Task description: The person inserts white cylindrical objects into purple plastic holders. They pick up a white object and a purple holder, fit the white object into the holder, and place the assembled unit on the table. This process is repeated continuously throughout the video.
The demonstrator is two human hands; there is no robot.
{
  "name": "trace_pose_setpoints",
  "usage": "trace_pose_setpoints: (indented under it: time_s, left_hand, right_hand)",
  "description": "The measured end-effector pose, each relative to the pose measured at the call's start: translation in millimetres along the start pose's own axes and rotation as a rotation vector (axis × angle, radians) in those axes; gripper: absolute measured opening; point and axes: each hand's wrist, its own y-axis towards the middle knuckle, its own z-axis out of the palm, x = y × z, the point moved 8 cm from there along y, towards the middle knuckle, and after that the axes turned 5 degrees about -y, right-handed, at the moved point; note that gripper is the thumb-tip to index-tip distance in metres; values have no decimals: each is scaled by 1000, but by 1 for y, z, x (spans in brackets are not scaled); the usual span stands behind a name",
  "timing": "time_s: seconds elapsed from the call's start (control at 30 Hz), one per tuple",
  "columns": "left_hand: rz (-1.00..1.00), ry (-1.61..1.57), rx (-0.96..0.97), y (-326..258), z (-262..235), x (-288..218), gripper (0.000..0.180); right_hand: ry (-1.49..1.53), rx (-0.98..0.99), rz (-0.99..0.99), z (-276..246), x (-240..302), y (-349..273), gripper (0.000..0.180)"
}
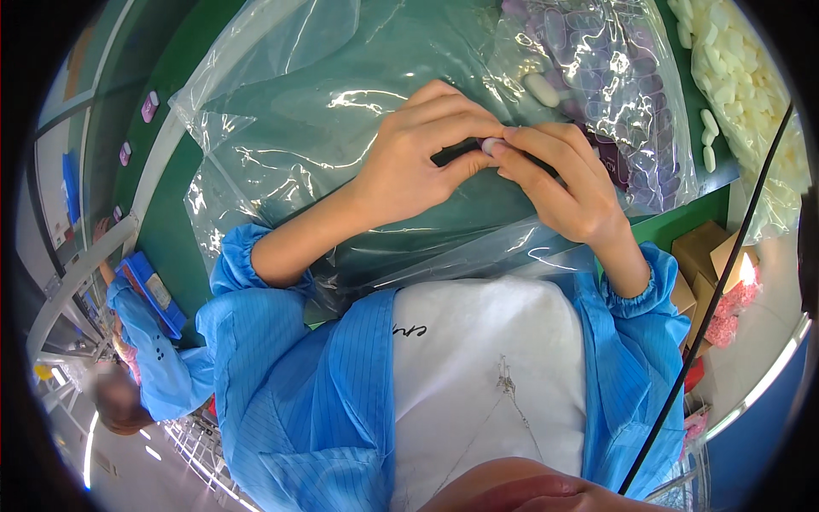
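Observation:
My left hand and my right hand meet over a clear plastic sheet or bag spread on the green work surface. Their fingertips pinch a small pale oval piece between them. A dark strip shows inside the curl of the left fingers, and more dark shows by the right fingers; I cannot tell what it is. Just beyond the right hand, a white oval piece lies on the plastic. Many purple oval pieces sit under or in clear plastic to its right.
A clear bag of white pieces stands far right, with loose white pieces beside it. Cardboard boxes are below. A black cable crosses the right side. At left are small purple pieces, a blue tray and a co-worker's sleeve.

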Motion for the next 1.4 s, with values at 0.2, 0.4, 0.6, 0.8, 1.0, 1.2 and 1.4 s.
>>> trace_pose_setpoints:
  time_s: [0.2,0.4,0.6,0.8,1.0,1.2,1.4]
  left_hand:
    - [2,27,44,-2,1,-6,27]
    - [29,346,-532,23,-140,-32,33]
    - [-386,554,-354,29,-329,122,42]
    - [-381,1011,-292,11,-375,168,49]
    - [228,617,-285,69,-117,-16,12]
    - [175,914,-372,108,-61,24,33]
    - [-18,566,-431,124,-78,50,28]
  right_hand:
    - [90,-19,76,-8,-1,2,41]
    - [-48,27,281,-9,-11,2,32]
    - [-345,-26,319,-9,-11,2,25]
    - [-600,119,374,0,-11,7,28]
    - [-594,54,516,10,-18,3,28]
    - [-503,27,448,16,-26,-2,10]
    - [-382,-53,421,14,-24,-4,16]
